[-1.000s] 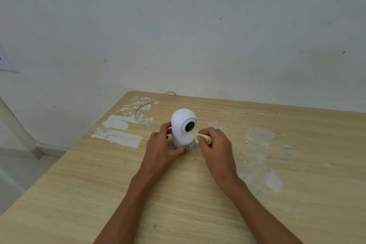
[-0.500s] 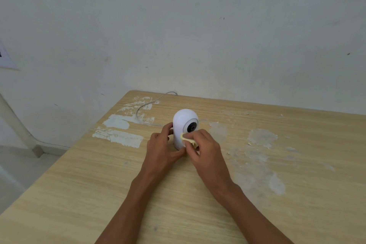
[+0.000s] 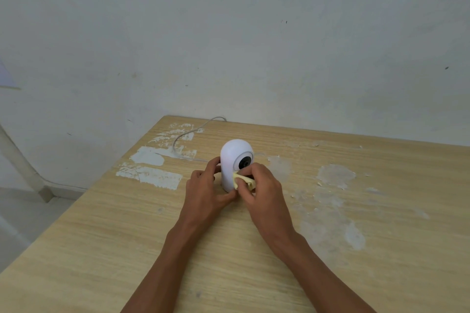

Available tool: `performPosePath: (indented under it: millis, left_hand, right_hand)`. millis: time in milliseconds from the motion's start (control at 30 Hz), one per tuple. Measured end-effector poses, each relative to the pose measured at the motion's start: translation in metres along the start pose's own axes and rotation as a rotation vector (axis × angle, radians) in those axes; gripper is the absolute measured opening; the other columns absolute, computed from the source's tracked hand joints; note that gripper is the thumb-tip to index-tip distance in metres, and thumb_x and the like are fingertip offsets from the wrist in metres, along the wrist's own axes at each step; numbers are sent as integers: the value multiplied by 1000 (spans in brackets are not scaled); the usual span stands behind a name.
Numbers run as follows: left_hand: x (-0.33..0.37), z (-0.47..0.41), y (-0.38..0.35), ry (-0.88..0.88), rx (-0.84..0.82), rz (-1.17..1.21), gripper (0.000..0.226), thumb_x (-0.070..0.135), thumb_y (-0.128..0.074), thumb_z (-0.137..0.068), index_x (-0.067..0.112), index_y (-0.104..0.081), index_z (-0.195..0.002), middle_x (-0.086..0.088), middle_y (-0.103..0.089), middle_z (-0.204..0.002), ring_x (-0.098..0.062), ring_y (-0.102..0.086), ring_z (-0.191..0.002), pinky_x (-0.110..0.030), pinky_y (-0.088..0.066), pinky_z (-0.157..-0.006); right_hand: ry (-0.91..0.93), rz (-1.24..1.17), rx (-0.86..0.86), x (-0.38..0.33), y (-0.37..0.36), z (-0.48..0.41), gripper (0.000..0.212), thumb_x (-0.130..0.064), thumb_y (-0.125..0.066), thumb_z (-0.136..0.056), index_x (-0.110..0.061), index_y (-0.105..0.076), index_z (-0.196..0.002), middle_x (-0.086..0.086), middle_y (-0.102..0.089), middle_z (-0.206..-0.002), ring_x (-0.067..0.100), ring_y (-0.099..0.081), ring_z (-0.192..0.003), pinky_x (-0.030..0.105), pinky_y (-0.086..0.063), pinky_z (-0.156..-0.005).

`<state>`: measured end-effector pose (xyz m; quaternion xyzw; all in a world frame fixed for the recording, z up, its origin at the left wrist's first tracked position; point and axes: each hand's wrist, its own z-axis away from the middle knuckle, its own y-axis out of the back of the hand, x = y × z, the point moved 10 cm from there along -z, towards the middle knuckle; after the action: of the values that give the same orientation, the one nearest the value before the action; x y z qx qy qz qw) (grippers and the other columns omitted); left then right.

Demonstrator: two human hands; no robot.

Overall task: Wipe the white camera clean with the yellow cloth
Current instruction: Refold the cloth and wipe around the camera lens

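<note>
The white camera, dome-topped with a dark round lens facing right, stands upright on the wooden table. My left hand wraps around its lower body from the left and holds it steady. My right hand pinches the small crumpled yellow cloth and presses it against the camera's front just below the lens. Most of the cloth is hidden under my fingers, and the camera's base is covered by both hands.
A thin white cable runs from behind the camera to the table's far edge. Patches of white scraped paint mark the tabletop left and right. The table's left edge drops to the floor; a plain wall stands close behind.
My right hand has carried the cloth from the camera's right side across to its front, below the lens. The left hand has stayed on the camera.
</note>
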<state>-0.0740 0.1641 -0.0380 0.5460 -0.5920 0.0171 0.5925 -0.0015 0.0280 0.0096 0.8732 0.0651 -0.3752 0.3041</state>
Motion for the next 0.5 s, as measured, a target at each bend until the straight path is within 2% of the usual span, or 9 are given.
performPosePath:
  millis: [200, 367, 500]
  left_hand:
    - [1, 1, 2, 11, 2, 8, 87, 49, -84, -75, 31, -42, -148, 21, -53, -121, -16, -48, -116, -41, -43, -100]
    - [1, 2, 3, 21, 3, 3, 86, 48, -84, -76, 32, -41, -149, 22, -52, -120, -15, -47, -115, -41, -42, -100]
    - [2, 3, 3, 34, -13, 17, 87, 51, -83, -75, 34, -40, -149, 22, -52, -121, -13, -45, -116, -43, -42, -102]
  right_hand:
    - [-162, -45, 86, 33, 16, -5, 12, -11, -64, -93, -16, -56, -87, -3, -60, -83, 13, -56, -75, 20, -43, -62]
    - [-216, -138, 153, 32, 27, -15, 7, -12, -64, -96, -16, -59, -91, -5, -65, -86, 8, -59, -78, 13, -45, -63]
    - [-305, -216, 108, 41, 21, -8, 5, -15, -65, -95, -20, -65, -97, -10, -69, -91, 4, -64, -81, 12, -46, -66]
